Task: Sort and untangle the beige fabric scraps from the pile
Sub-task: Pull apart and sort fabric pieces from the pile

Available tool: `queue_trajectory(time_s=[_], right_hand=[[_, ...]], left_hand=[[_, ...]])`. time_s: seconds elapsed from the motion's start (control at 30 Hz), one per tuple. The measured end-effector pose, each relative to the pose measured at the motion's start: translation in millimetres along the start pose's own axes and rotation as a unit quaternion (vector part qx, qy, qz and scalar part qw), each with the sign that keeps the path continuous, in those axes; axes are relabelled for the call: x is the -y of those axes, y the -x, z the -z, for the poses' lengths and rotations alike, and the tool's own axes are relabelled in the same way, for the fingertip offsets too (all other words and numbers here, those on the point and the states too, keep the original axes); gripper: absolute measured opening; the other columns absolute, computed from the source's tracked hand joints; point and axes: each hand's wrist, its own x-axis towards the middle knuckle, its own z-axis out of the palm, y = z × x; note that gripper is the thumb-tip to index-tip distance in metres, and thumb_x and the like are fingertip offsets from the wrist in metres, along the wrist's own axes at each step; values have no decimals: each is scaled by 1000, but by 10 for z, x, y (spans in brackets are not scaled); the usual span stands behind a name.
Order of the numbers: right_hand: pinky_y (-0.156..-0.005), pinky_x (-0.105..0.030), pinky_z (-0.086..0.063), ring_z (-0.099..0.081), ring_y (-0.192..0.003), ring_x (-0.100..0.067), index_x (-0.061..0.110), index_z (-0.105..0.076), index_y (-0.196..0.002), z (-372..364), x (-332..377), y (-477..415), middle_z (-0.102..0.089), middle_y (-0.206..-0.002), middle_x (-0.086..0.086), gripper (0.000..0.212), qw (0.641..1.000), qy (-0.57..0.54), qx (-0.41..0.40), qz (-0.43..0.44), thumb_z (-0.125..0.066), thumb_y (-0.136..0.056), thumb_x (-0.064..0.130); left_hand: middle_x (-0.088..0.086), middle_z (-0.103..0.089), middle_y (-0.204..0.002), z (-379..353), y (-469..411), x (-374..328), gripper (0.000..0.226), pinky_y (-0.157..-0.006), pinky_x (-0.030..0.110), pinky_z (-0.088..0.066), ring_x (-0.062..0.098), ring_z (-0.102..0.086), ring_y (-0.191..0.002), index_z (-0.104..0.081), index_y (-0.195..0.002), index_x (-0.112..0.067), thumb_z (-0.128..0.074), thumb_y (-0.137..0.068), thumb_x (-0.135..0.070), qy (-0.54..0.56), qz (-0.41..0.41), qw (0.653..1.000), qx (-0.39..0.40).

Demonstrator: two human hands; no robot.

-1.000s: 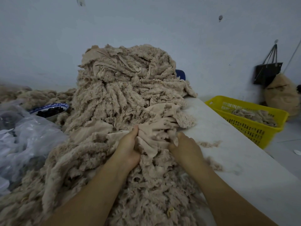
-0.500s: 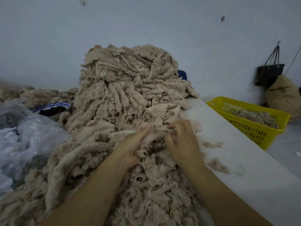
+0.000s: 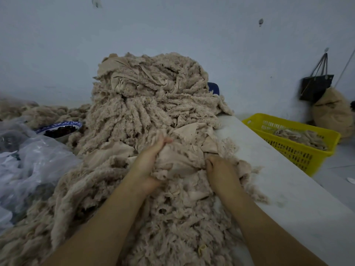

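A tall pile of fuzzy beige fabric scraps point(image 3: 146, 104) rises against the wall and spills toward me over the table. My left hand point(image 3: 148, 164) grips a bunched beige scrap point(image 3: 176, 162) at the foot of the pile, thumb up against it. My right hand point(image 3: 221, 169) holds the other side of the same bunch with curled fingers. Both forearms reach in from the bottom of the frame.
A white table top point(image 3: 284, 181) runs along the right. A yellow basket point(image 3: 299, 150) holding several scraps sits beyond its edge. A clear plastic bag point(image 3: 32, 162) and a blue-rimmed bowl point(image 3: 61, 129) lie at the left. A dark bag point(image 3: 315, 87) hangs on the wall.
My right hand pulled back toward me and curled round the bunch. My left hand moved up and closed on the same scrap, gathering it between the two hands.
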Motion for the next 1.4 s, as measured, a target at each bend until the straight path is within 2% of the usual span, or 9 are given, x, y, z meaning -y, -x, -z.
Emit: queue_trajectory(time_s=[0.37,0.5,0.57,0.83,0.93,0.97,1.0,1.07,1.4], right_hand=[[-97,-38,-37,-43,-122,-28,17,-55,-128,50,-35,95,-44,-136,-7,32,991,121,3,-62,-39,-103,29],[-103,-41,-32,-36,-132,-25,23,-51,-139,100,204,146,-32,-151,-1,46,995,6,-78,54,-53,-95,39],[-101,-37,-38,-33,-134,-17,23,-43,-144,79,354,180,-27,-153,4,55,988,-84,-30,126,-53,-95,45],[-51,-29,-27,-39,-53,-5,17,-51,-86,81,286,192,-44,-67,6,12,970,-241,-2,42,-53,-95,24],[-54,-36,-35,-21,-59,4,10,-54,-98,200,177,121,-33,-82,15,17,901,-416,-79,-96,-49,-97,27],[-86,-45,-45,-17,-79,8,19,-56,-110,242,158,94,-27,-102,16,17,874,-453,-103,-141,-48,-99,29],[-75,-17,-28,-31,-77,5,24,-55,-128,254,133,72,-36,-97,16,30,849,-485,-119,-172,-47,-100,31],[-75,-32,-40,-50,-78,-17,30,-52,-117,259,119,54,-53,-92,1,20,822,-520,-136,-186,-47,-98,34],[-48,-15,-46,-61,-60,5,55,-54,-96,220,230,105,-63,-80,25,40,848,-526,4,-69,-53,-68,84]], left_hand=[[3,-63,-78,139,-62,-167,49,-41,22,-47,13,-59,-53,-62,-111,-15,-40,-98,-57,81,-17,996,-42],[8,-69,-74,-11,-21,-96,62,-61,29,-56,17,-67,-53,-75,-71,-13,-36,-102,-50,56,-9,998,-2],[15,-67,-91,-72,-15,-74,52,-47,25,-55,19,-69,-58,-69,-92,-9,-38,-101,-50,44,-6,999,15],[11,-76,-99,-116,-19,-68,37,-70,35,-61,24,-74,-92,-81,-83,-18,-62,-81,-49,-60,-31,997,29],[10,-77,-99,-30,-66,-105,42,-75,38,-62,24,-75,-91,-77,-102,-13,-71,-74,-45,-95,-52,992,-67],[10,-77,-98,3,-81,-95,47,-73,38,-62,25,-75,-89,-73,-108,-12,-74,-72,-43,-99,-39,990,-95],[10,-77,-99,28,-85,-79,50,-70,36,-61,25,-75,-87,-72,-110,-11,-77,-71,-42,-103,-20,988,-109],[11,-76,-102,46,-75,-51,48,-66,34,-58,26,-75,-86,-73,-110,-11,-78,-73,-41,-105,17,988,-114],[4,-77,-78,-57,-29,55,26,-54,22,-55,14,-74,-68,-74,-92,-12,-68,-87,-37,-150,-5,987,-52]])
